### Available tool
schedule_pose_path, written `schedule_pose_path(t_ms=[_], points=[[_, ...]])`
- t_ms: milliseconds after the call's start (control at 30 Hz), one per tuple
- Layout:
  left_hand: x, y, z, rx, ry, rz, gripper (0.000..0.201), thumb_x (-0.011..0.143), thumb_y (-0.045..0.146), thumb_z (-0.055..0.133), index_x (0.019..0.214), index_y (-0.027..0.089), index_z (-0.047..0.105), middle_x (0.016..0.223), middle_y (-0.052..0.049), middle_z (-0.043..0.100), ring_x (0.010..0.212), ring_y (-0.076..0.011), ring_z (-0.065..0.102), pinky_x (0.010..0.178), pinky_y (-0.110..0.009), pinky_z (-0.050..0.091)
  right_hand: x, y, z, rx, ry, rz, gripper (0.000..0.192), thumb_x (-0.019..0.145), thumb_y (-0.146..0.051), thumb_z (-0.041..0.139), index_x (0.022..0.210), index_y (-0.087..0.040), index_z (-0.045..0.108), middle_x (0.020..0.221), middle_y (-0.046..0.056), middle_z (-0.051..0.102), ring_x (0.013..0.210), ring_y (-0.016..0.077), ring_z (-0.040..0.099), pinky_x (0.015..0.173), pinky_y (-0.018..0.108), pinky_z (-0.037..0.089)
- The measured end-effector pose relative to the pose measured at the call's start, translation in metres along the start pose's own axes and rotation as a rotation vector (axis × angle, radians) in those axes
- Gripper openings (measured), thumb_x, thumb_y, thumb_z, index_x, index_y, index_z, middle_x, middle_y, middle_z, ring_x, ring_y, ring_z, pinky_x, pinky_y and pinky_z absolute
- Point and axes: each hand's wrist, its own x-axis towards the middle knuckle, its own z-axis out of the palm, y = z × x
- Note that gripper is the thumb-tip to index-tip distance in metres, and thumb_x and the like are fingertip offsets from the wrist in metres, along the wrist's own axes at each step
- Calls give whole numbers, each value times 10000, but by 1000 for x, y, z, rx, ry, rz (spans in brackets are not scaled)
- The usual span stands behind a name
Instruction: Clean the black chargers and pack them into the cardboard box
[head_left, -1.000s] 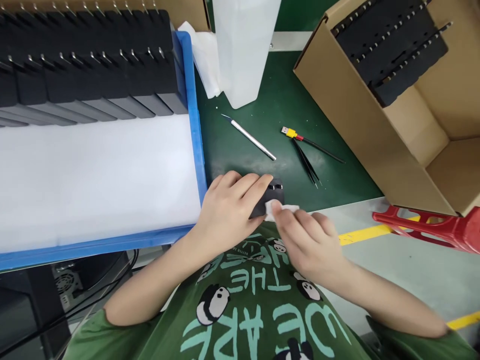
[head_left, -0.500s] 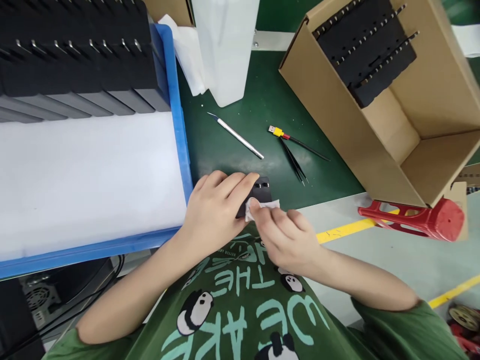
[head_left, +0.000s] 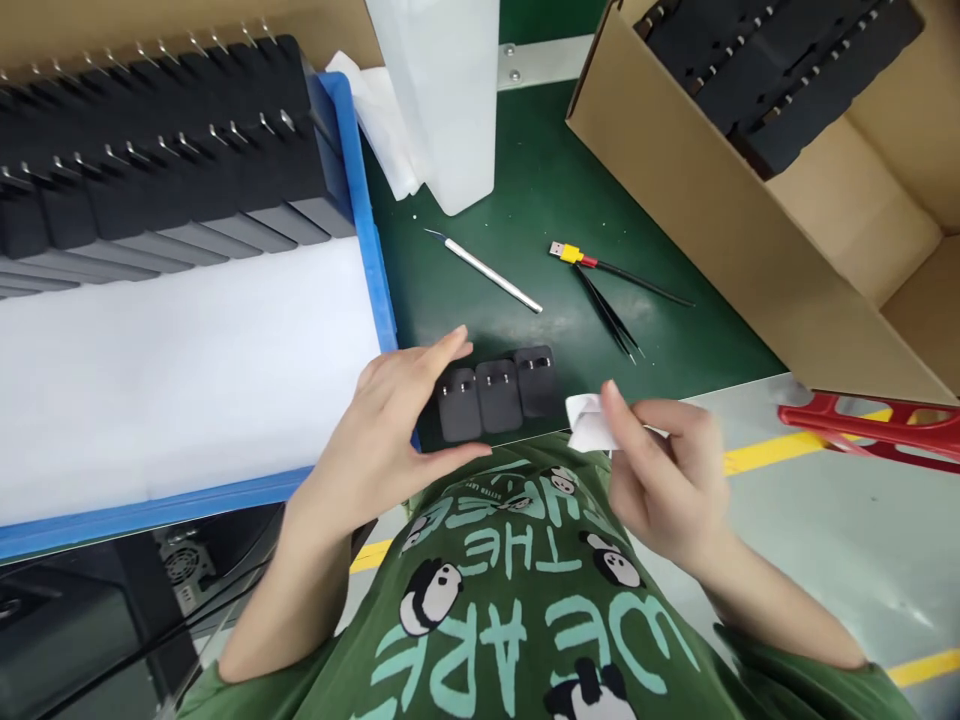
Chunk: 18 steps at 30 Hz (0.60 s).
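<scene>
Three black plug adapters [head_left: 499, 400] stand side by side at the near edge of the green tabletop, their metal prongs facing up. My left hand [head_left: 394, 425] is open at their left side, thumb and fingers spread apart around the leftmost one; whether it touches that adapter I cannot tell. To the right of the adapters, my right hand [head_left: 660, 465] pinches a folded white wipe [head_left: 590, 422] between thumb and fingers, clear of the adapters.
A blue tray [head_left: 367, 230] on the left holds rows of black adapters [head_left: 225, 160]. A craft knife [head_left: 491, 272], black tweezers [head_left: 607, 315] and a USB cable [head_left: 630, 275] lie mid-table. At right stands a cardboard box [head_left: 720, 210] with more adapters, above a red stool [head_left: 870, 425].
My hands have drawn apart, uncovering the three adapters. The right hand has lifted the wipe away to the right, and the left hand has opened and shifted left.
</scene>
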Motion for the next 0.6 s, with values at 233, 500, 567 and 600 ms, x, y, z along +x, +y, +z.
schedule_pose_path(t_ms=[233, 500, 567, 600], points=[[18, 8, 12, 38, 31, 70, 783, 841, 493, 747, 1486, 226, 393, 1442, -122, 580, 1316, -301, 550, 1098, -436, 432, -11, 2, 16, -193, -85, -185, 559, 895, -37, 567, 1449, -82, 502, 863, 75, 663, 836, 201, 570, 722, 351, 444], [26, 14, 29, 4, 96, 112, 544, 886, 320, 718, 1369, 189, 504, 1271, -107, 687, 1119, -260, 661, 970, -407, 536, -4, -6, 17, -276, -31, -278, 373, 838, 2, 571, 1168, -104, 710, 828, 57, 669, 779, 184, 536, 664, 362, 390], [27, 13, 31, 2, 101, 112, 519, 885, 286, 708, 1353, 178, 511, 1263, -107, 689, 1115, -259, 660, 962, -404, 542, 0, -14, 19, -286, -38, -299, 310, 837, -8, 589, 1096, -99, 733, 858, 70, 673, 798, 189, 536, 669, 366, 378], [27, 13, 32, 3, 105, 115, 497, 886, 259, 693, 1343, 172, 518, 1257, -106, 691, 1108, -257, 662, 956, -402, 545, 3, -19, 21, -270, -59, -312, 280, 846, -26, 602, 1079, -100, 737, 889, 77, 678, 809, 189, 538, 678, 366, 376]])
